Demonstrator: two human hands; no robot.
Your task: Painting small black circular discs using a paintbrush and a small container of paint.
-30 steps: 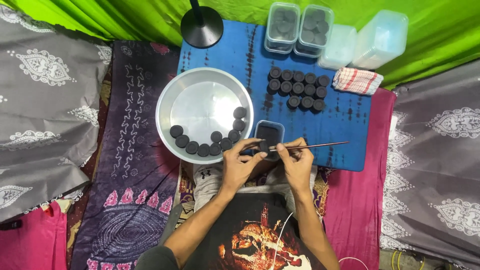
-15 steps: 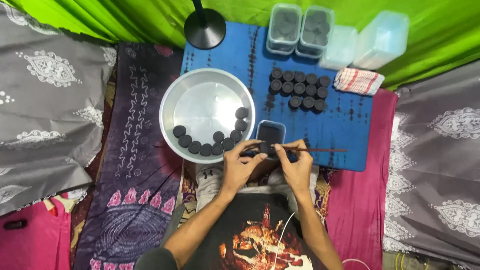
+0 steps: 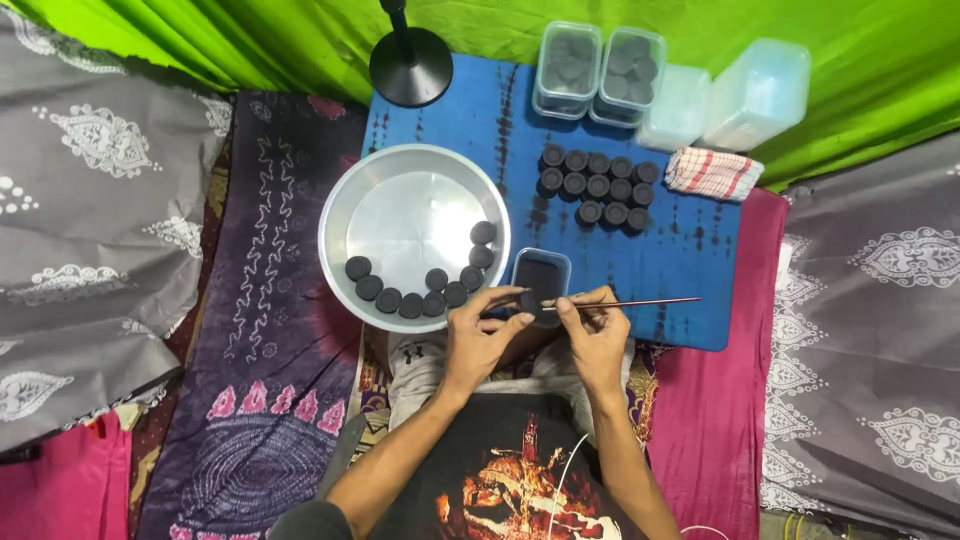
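Both hands have barely moved: beside the round pan (image 3: pixel 340 215), the left hand (image 3: pixel 480 335) pinches what looks like a small black disc (image 3: pixel 526 298) so the right hand (image 3: pixel 595 335), fingers closed on a thin brush (image 3: pixel 640 301), can paint it.

Makeshift home craft workspace on the floor: patterned fabrics (image 3: pixel 90 230), green sheet (image 3: pixel 250 40), blue board (image 3: pixel 700 250) as worktop.

A round black lamp base (image 3: pixel 411 66) stands at the blue mat's (image 3: pixel 690 250) far edge, clear plastic tubs (image 3: pixel 597 60) of dark discs alongside, two empty frosted containers (image 3: pixel 730 98) next, a red-striped folded cloth (image 3: pixel 713 172) just below.
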